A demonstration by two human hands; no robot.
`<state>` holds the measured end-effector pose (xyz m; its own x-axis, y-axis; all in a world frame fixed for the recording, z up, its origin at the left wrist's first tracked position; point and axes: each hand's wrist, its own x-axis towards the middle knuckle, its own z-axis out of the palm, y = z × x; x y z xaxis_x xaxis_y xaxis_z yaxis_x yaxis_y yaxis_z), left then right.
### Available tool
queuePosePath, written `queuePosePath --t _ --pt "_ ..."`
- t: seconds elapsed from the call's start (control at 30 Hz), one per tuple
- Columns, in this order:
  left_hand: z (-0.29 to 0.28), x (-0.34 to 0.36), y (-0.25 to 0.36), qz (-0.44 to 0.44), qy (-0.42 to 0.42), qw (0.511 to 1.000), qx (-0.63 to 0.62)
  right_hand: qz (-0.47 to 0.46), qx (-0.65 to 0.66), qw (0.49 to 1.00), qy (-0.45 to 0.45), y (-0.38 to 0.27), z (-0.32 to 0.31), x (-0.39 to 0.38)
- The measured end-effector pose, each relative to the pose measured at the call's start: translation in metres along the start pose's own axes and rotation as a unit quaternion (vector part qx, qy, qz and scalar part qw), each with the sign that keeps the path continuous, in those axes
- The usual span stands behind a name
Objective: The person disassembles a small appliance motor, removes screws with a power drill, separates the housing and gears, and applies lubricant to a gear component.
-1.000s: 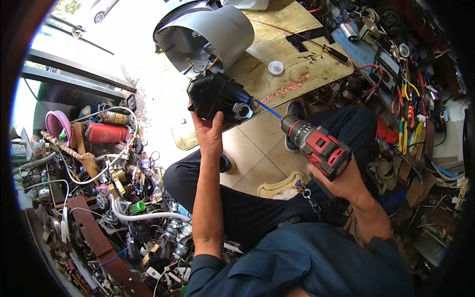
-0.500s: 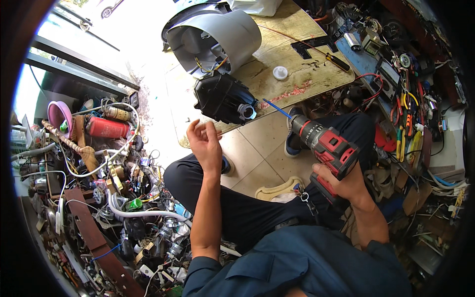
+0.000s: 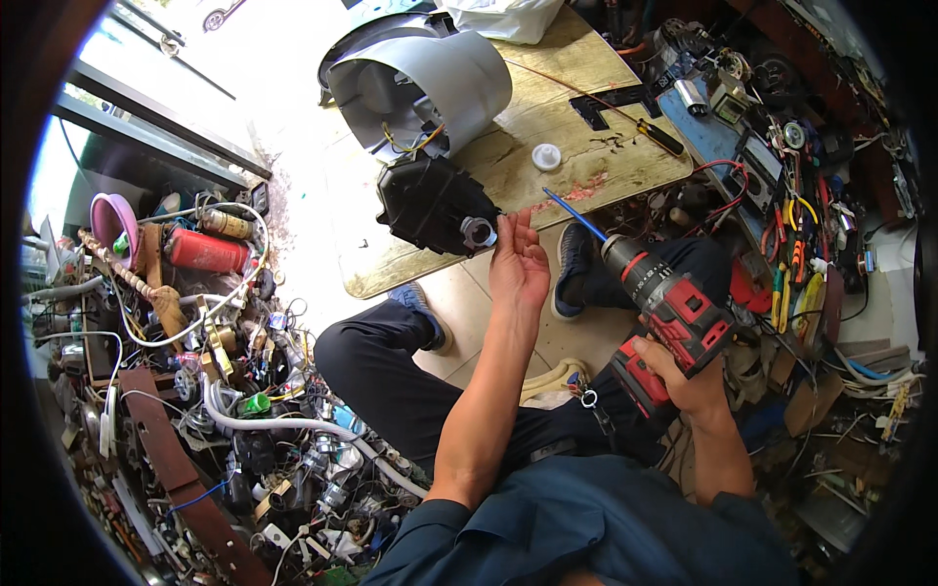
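Observation:
My left hand (image 3: 520,266) is beside the round fitting (image 3: 478,231) of the black plastic housing (image 3: 415,200), fingertips drawn together; what is between them is too small to tell. The housing rests at the table's edge (image 3: 381,283), wired to a grey curved cowl (image 3: 430,83). My right hand (image 3: 684,386) grips a red-and-black cordless drill (image 3: 689,322); its long blue bit (image 3: 576,213) points up-left, apart from the housing. A small white cap (image 3: 546,156) and a yellow-handled screwdriver (image 3: 660,137) lie on the tabletop.
Dense clutter of cables, parts and a red cylinder (image 3: 207,252) fills the left side. A blue board (image 3: 699,127) with pliers and other tools (image 3: 801,254) beside it is at the right. My legs (image 3: 371,356) and feet are below the table; a white bag (image 3: 498,18) lies at its back.
My left hand left the underside of the housing and moved right to its round fitting. The drill and its bit moved right, away from the fitting.

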<state>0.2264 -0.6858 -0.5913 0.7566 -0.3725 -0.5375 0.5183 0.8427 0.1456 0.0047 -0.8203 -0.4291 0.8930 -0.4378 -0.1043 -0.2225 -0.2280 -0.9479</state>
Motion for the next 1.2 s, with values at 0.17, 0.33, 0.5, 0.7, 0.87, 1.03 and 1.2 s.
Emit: queuePosePath --t 0.17,0.33,0.5,0.7,0.87,1.03,1.2 --pt "0.006 0.013 -0.012 0.032 0.012 0.999 -0.031 0.007 -0.009 1.000 -0.008 -0.006 -0.004 -0.003" --pt "0.011 0.015 -0.016 0.035 0.008 0.999 -0.037 -0.021 -0.006 1.000 -0.019 0.002 -0.004 -0.006" --pt "-0.001 -0.010 -0.009 0.016 -0.022 0.998 0.058 -0.050 -0.032 0.998 -0.038 0.007 -0.003 -0.009" --pt "-0.049 -0.085 0.081 0.181 0.064 0.821 0.538 -0.216 -0.268 0.935 -0.083 0.034 -0.016 -0.025" --pt "-0.057 -0.072 0.186 0.430 0.199 0.469 0.745 -0.312 -0.273 0.903 -0.110 0.037 0.005 -0.016" --pt "-0.037 -0.052 0.217 0.405 0.243 0.323 0.820 -0.299 -0.237 0.911 -0.158 0.039 0.027 -0.009" --pt "-0.031 -0.044 0.226 0.375 0.260 0.328 0.827 -0.300 -0.209 0.921 -0.137 0.028 0.048 0.003"
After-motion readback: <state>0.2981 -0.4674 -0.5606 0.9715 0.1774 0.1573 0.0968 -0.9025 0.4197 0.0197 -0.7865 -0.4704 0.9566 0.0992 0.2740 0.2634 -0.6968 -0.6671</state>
